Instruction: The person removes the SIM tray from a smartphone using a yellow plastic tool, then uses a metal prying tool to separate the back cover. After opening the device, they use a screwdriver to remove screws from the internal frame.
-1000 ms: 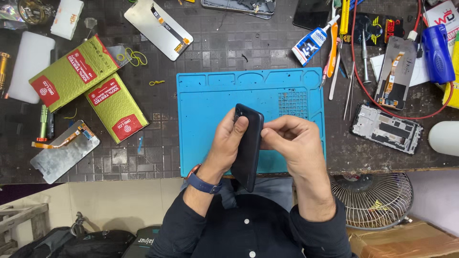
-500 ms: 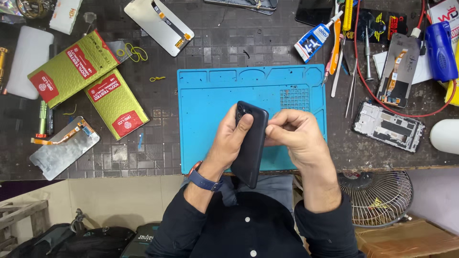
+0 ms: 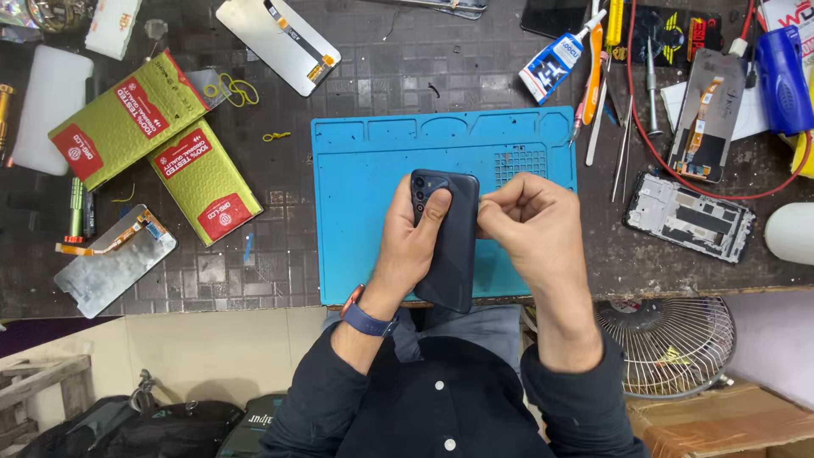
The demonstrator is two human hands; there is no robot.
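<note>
From the head camera, the left hand (image 3: 407,242) grips a dark smartphone (image 3: 449,246), back cover facing up, its fingers wrapped round the left edge and the thumb laid across the camera cluster. The phone is held tilted above the near part of the blue silicone repair mat (image 3: 365,170) on the bench (image 3: 381,76).

The right hand (image 3: 530,225) has its fingers pinched tight at the phone's upper right edge (whether a pick or tray sits between them cannot be told).

To do this well, I judge the left grip should stay firm along the frame, not on the lenses, while the right works with small, even pressure along the seam, keeping the phone over the mat so anything dropped lands there.
</note>
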